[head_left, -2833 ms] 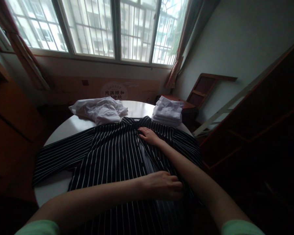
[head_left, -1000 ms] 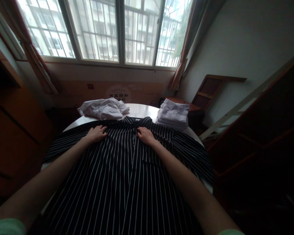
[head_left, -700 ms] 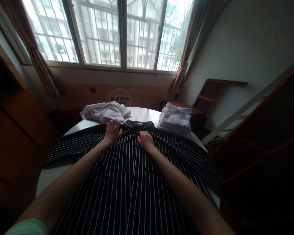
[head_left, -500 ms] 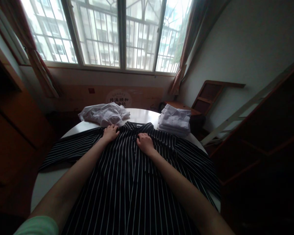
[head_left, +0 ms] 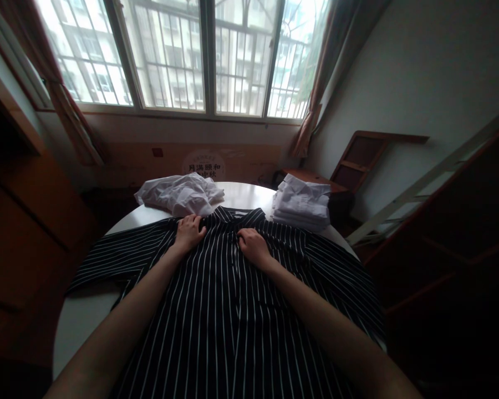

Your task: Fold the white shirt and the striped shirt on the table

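The hem of the striped shirt (head_left: 216, 310) runs off the bottom edge of the view under my forearms, so I cannot see where it ends, and the room to my right is too dark to make out beyond slanting wooden frames. The shirt is black with thin white stripes and lies spread front-up on the round white surface (head_left: 83, 316), covering most of it, its sleeves reaching out to either side and its collar pointing away from me.

My left hand (head_left: 189, 233) lies on the cloth just left of the collar, fingers curled down onto the fabric; whether it pinches any of it I cannot tell. My right hand (head_left: 253, 246) sits just right of the button line, loosely bunched, knuckles up, pressing on the shirt; its fingertips are tucked under, so I cannot say if they grip anything.

Just beyond my left hand a crumpled white garment (head_left: 178, 194) rests on the surface, touching the collar's edge. To the far right a stack of folded white shirts (head_left: 303, 202) sits at the rim. Behind them stands a cardboard panel (head_left: 203, 163) with printed characters, below the barred window (head_left: 199, 55).
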The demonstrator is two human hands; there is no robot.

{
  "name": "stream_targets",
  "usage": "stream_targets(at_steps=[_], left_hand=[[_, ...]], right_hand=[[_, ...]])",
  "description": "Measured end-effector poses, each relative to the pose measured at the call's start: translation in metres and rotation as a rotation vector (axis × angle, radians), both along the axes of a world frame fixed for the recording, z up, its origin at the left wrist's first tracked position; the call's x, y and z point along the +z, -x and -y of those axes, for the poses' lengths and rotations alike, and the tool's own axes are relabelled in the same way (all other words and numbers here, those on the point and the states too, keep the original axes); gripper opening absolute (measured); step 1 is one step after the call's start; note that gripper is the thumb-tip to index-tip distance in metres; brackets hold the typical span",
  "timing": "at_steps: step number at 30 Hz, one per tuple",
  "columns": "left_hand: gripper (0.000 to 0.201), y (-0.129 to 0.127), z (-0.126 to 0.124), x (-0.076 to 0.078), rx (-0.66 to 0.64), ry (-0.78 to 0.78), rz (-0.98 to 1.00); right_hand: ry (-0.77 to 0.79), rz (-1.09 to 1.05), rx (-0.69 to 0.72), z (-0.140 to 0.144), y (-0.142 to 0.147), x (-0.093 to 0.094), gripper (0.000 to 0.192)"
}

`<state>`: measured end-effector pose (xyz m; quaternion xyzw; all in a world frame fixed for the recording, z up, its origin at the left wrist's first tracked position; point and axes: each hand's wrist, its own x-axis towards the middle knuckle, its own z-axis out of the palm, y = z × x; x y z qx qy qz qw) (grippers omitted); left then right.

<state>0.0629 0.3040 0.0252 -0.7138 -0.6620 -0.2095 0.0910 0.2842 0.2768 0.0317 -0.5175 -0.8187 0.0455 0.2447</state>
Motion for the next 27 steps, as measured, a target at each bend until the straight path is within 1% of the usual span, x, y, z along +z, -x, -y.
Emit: stream_targets(at_steps=[2,4,6,8,10,13,15,17,19,22,27], left_hand=[[0.031,-0.006,0.004,0.005,-0.042,-0.089,0.030],[0.026,-0.018,0.007,0.010,-0.136,-0.104,0.107],[0.021,-0.033,0.011,0.014,-0.269,-0.017,0.195],[0.018,-0.049,0.014,0.013,-0.391,0.083,0.238],[0.015,-0.059,0.017,0.008,-0.451,0.124,0.236],[0.010,-0.064,0.022,-0.001,-0.425,0.102,0.236],[0.008,-0.064,0.025,-0.004,-0.400,0.084,0.235],[0.009,-0.062,0.027,-0.005,-0.406,0.077,0.224],[0.010,-0.062,0.027,-0.005,-0.425,0.077,0.223],[0.010,-0.063,0.026,-0.007,-0.449,0.085,0.255],[0.006,-0.064,0.022,-0.011,-0.474,0.112,0.287]], right_hand=[[-0.031,-0.065,-0.048,-0.001,-0.001,0.001,0.023],[-0.048,-0.145,-0.073,-0.002,-0.002,0.001,0.024],[-0.021,-0.214,-0.052,-0.004,-0.003,0.000,0.023],[0.047,-0.236,-0.022,-0.005,-0.004,-0.001,0.020],[0.112,-0.189,-0.026,-0.004,-0.002,-0.002,0.015],[0.130,-0.035,-0.055,0.000,0.003,-0.001,0.012],[0.114,0.047,-0.089,0.004,0.008,0.000,0.018],[0.127,0.092,-0.136,0.007,0.013,0.002,0.022],[0.158,0.115,-0.178,0.007,0.016,0.004,0.024],[0.179,0.124,-0.205,0.005,0.017,0.007,0.024],[0.148,0.116,-0.230,0.002,0.014,0.004,0.016]])
